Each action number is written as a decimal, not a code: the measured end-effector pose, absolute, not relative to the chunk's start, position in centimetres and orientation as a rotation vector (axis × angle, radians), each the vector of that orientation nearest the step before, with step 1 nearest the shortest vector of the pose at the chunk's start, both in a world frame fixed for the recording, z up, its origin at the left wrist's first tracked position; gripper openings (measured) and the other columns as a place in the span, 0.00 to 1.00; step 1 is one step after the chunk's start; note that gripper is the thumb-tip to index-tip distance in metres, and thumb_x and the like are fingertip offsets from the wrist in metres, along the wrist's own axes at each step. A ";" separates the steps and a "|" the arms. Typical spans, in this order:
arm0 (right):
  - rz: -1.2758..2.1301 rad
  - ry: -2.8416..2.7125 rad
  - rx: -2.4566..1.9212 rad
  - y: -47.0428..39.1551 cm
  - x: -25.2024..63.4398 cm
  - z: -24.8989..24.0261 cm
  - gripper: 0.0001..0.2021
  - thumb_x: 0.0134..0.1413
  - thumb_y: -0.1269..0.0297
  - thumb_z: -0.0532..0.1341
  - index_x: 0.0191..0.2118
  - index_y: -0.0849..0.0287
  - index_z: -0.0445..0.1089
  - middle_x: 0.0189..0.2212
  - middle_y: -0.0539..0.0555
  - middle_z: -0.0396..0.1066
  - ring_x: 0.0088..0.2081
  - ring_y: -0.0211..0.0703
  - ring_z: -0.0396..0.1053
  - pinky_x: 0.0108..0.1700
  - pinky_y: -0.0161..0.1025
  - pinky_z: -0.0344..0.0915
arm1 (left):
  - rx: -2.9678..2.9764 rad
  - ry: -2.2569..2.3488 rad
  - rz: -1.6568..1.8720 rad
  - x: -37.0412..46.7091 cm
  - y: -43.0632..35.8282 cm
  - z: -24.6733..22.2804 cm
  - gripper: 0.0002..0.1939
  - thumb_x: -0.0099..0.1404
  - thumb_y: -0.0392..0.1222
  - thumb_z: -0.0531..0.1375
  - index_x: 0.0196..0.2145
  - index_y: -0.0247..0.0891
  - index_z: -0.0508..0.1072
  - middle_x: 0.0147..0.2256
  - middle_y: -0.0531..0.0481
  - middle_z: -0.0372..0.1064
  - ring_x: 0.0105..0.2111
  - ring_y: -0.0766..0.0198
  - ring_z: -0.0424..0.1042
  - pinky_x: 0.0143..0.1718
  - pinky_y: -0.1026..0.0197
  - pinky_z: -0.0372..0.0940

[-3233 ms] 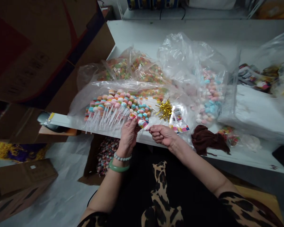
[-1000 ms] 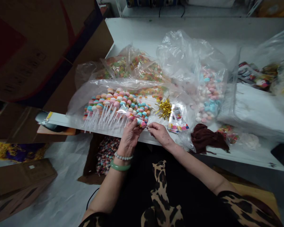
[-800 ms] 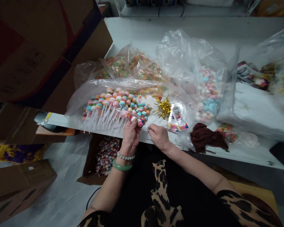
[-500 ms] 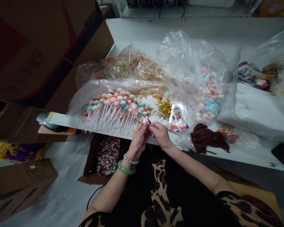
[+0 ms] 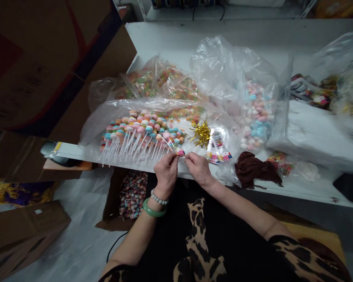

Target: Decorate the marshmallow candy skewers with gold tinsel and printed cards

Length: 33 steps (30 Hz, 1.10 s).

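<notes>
My left hand (image 5: 166,169) and my right hand (image 5: 198,167) face each other at the table's front edge, both closed in a pinch. Between their fingertips is the gathered lower end of a clear candy wrapper (image 5: 180,152) with a colourful printed edge. A marshmallow lollipop seems to be inside it; whether a thin tie is also pinched there is too small to tell. Beyond my left hand lie many marshmallow lollipops (image 5: 141,127) with white sticks toward me. Gold twist ties (image 5: 202,134) lie in a pile past my right hand, beside a stack of printed clear wrappers (image 5: 219,147).
Plastic bags of gummy candy (image 5: 173,84) and of marshmallows (image 5: 258,113) lie farther back. A brown cloth (image 5: 253,169) is at the right front. A large cardboard box (image 5: 47,70) looms at left; below the edge, another box (image 5: 108,209) holds wrapped candies.
My hands have drawn slightly apart, the left moving left and turning knuckles up, with the wrapper's end still between the fingertips. The whole view has shifted a little.
</notes>
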State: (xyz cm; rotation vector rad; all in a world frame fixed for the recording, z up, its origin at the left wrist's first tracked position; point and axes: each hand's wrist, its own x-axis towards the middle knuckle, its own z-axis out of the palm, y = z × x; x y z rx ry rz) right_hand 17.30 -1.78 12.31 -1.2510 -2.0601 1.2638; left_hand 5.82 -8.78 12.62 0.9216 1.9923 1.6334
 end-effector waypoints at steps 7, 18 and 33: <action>1.362 -1.911 -1.201 -1.4 17.1 11.7 0.09 0.53 0.62 0.55 0.26 0.55 0.69 0.21 0.48 0.67 0.27 0.40 0.65 0.33 0.35 0.57 | 1.095 1.967 1.541 7.3 -9.1 12.8 0.13 0.58 0.39 0.64 0.18 0.41 0.70 0.19 0.54 0.57 0.23 0.64 0.54 0.31 0.61 0.52; 1.530 -1.865 -1.180 -0.6 17.4 11.8 0.08 0.52 0.62 0.58 0.25 0.56 0.67 0.19 0.45 0.64 0.25 0.36 0.61 0.30 0.32 0.56 | 1.326 2.387 1.376 6.0 -8.6 11.5 0.05 0.63 0.40 0.59 0.32 0.39 0.73 0.26 0.51 0.67 0.27 0.63 0.65 0.33 0.62 0.57; 1.011 -2.166 -1.287 -0.5 16.5 12.3 0.15 0.54 0.60 0.56 0.18 0.57 0.63 0.16 0.48 0.62 0.22 0.36 0.57 0.26 0.35 0.46 | 1.361 2.172 1.427 8.0 -8.7 13.6 0.06 0.64 0.39 0.58 0.29 0.38 0.70 0.25 0.55 0.66 0.25 0.68 0.64 0.30 0.65 0.60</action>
